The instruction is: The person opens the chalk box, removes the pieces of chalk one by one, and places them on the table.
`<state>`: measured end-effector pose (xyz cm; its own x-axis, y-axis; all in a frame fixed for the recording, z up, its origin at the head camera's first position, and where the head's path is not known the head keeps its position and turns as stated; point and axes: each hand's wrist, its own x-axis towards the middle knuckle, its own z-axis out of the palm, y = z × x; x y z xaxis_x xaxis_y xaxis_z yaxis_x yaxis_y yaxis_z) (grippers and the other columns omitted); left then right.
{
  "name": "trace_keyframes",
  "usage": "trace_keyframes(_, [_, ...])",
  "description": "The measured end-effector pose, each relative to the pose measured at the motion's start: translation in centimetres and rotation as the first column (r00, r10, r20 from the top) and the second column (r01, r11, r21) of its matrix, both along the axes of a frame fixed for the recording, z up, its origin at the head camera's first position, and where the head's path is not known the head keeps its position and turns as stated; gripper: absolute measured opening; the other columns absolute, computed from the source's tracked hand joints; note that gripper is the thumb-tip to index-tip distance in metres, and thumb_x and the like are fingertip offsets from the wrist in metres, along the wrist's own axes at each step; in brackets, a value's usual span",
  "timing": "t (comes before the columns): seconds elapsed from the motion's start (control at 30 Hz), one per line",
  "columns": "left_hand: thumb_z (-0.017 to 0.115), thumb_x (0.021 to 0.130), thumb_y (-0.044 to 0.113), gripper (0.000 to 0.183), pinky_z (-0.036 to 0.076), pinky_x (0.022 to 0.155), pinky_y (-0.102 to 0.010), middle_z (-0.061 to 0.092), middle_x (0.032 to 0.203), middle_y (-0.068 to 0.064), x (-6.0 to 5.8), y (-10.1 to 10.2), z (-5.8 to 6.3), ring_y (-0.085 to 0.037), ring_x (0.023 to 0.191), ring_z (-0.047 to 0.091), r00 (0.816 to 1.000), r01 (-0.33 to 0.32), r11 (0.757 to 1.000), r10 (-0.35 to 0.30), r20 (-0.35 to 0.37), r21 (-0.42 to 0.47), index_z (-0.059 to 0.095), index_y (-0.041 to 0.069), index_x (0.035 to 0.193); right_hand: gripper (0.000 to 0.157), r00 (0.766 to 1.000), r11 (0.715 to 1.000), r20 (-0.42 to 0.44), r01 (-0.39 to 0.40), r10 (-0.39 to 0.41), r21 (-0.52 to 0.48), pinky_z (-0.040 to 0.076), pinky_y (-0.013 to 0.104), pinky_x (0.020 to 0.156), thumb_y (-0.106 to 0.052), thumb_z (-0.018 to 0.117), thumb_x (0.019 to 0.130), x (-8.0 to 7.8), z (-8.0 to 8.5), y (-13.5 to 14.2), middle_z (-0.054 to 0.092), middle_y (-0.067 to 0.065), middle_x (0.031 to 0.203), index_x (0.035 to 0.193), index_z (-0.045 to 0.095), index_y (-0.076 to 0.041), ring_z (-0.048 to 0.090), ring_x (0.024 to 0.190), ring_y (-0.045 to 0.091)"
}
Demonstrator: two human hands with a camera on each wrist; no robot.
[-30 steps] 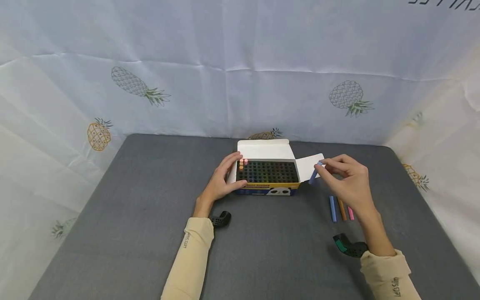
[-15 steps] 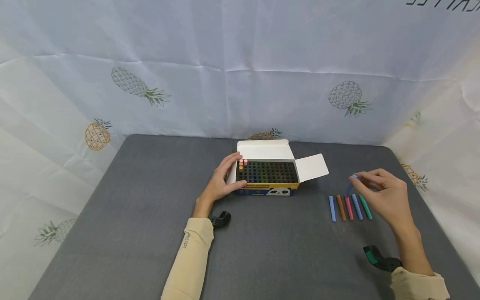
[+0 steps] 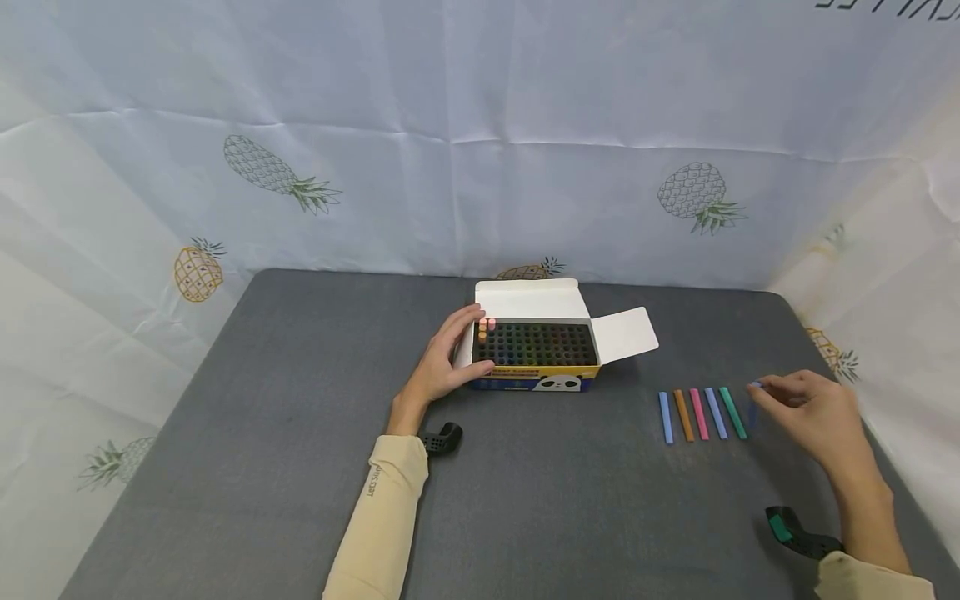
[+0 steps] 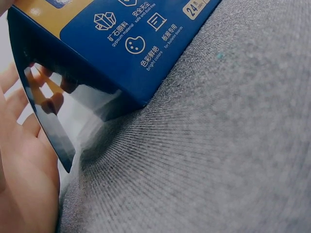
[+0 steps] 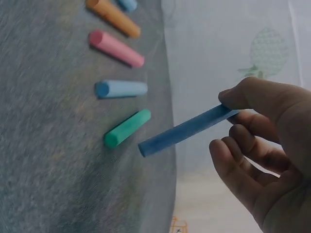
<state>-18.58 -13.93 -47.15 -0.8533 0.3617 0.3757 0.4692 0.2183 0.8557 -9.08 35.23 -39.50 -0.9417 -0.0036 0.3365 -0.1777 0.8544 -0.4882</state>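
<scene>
My left hand holds the left end of an open chalk box, thumb at the front corner and fingers at the back. In the left wrist view the hand lies beside the box's hanging side flap. My right hand pinches a blue chalk stick by its upper end, thumb against fingers. The stick slants down beside a green chalk stick, apart from it in the right wrist view. A pink chalk stick, an orange one and two light blue ones lie in the same row.
A white lid stands up behind the box, and a white flap sticks out to its right. Several orange and pink chalk ends show in the holder's left corner. Grey cloth covers the table; a pineapple-print curtain hangs behind.
My right hand has carried the blue chalk from beside the box's right flap, over the row, to the row's right end, and lowered it. My left hand has stayed on the box.
</scene>
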Motion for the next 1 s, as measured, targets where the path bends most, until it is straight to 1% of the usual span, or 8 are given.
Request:
trace_keyframes(0.17, [0.072,0.089,0.060,0.084,0.033,0.123,-0.059,0.033,0.166,-0.010,0.0,0.0,-0.1,-0.032,0.155,0.032,1.000,-0.005,1.000,0.005,0.003,-0.007,0.045,0.016,0.154,0.021,0.997,0.997,0.067,0.020,-0.025,0.072,0.042,0.013,0.047,-0.003,0.077,0.088,0.0,-0.8,0.6,0.067,0.025,0.084,0.097,0.074,0.016,0.040,0.065,-0.027])
trace_keyframes(0.3, [0.065,0.084,0.076,0.094,0.034,0.123,-0.058,0.033,0.166,-0.008,0.0,0.1,-0.2,-0.031,0.155,0.033,1.000,-0.014,1.000,0.014,0.004,-0.021,0.045,0.017,0.154,0.021,0.997,0.994,0.053,0.057,-0.063,0.096,0.039,0.014,0.046,-0.006,0.077,0.088,-0.3,-1.6,0.8,0.069,0.030,0.085,0.095,0.075,0.014,0.037,0.063,-0.027])
trace_keyframes(0.5, [0.068,0.086,0.071,0.091,0.034,0.121,-0.061,0.034,0.166,-0.010,-0.1,0.1,-0.3,-0.033,0.154,0.033,1.000,-0.015,1.000,0.015,-0.014,-0.018,0.046,0.014,0.153,0.021,0.994,0.992,0.053,0.094,-0.099,0.087,0.038,0.014,0.050,-0.012,0.076,0.090,-1.1,-2.9,0.7,0.070,0.028,0.088,0.095,0.078,0.008,0.034,0.066,-0.028])
trace_keyframes(0.7, [0.067,0.086,0.071,0.092,0.033,0.122,-0.060,0.034,0.166,-0.010,-0.2,0.2,-0.2,-0.032,0.154,0.033,1.000,-0.006,1.000,0.006,-0.009,-0.017,0.045,0.014,0.154,0.022,0.988,0.990,0.084,0.120,-0.126,0.069,0.045,0.048,0.073,-0.014,0.074,0.092,-1.5,-4.3,0.6,0.072,0.031,0.094,0.097,0.079,0.008,0.027,0.075,-0.030])
trace_keyframes(0.77, [0.068,0.086,0.070,0.091,0.033,0.122,-0.060,0.034,0.166,-0.009,-0.2,0.2,-0.1,-0.032,0.154,0.033,1.000,-0.005,1.000,0.005,0.000,-0.015,0.045,0.014,0.154,0.024,0.987,0.990,0.094,0.127,-0.132,0.061,0.041,0.059,0.079,-0.014,0.072,0.093,-1.6,-4.6,0.6,0.071,0.033,0.095,0.098,0.078,0.009,0.045,0.074,-0.018])
trace_keyframes(0.83, [0.072,0.088,0.061,0.085,0.033,0.122,-0.060,0.033,0.166,-0.009,-0.1,0.2,0.0,-0.031,0.154,0.033,1.000,-0.008,1.000,0.008,0.007,-0.015,0.045,0.014,0.154,0.025,0.985,0.990,0.104,0.130,-0.135,0.055,0.039,0.064,0.083,-0.014,0.071,0.094,-1.8,-4.9,0.6,0.070,0.034,0.097,0.098,0.077,0.011,0.061,0.078,0.008])
trace_keyframes(0.93, [0.078,0.089,0.037,0.076,0.033,0.122,-0.062,0.034,0.166,-0.010,-0.2,0.1,0.0,-0.032,0.154,0.033,1.000,-0.006,1.000,0.006,0.013,-0.011,0.046,0.014,0.154,0.028,0.981,0.989,0.137,0.131,-0.138,0.064,0.038,0.066,0.085,-0.015,0.069,0.096,-1.9,-5.2,0.7,0.067,0.035,0.100,0.101,0.075,0.013,0.060,0.091,0.050])
trace_keyframes(1.0, [0.079,0.088,0.025,0.074,0.033,0.121,-0.062,0.034,0.166,-0.010,-0.2,0.0,-0.1,-0.033,0.154,0.033,1.000,-0.003,1.000,0.003,0.015,-0.004,0.046,0.013,0.153,0.030,0.978,0.989,0.156,0.130,-0.140,0.071,0.041,0.065,0.083,-0.015,0.068,0.096,-2.0,-5.4,0.8,0.067,0.035,0.102,0.102,0.075,0.013,0.061,0.094,0.051])
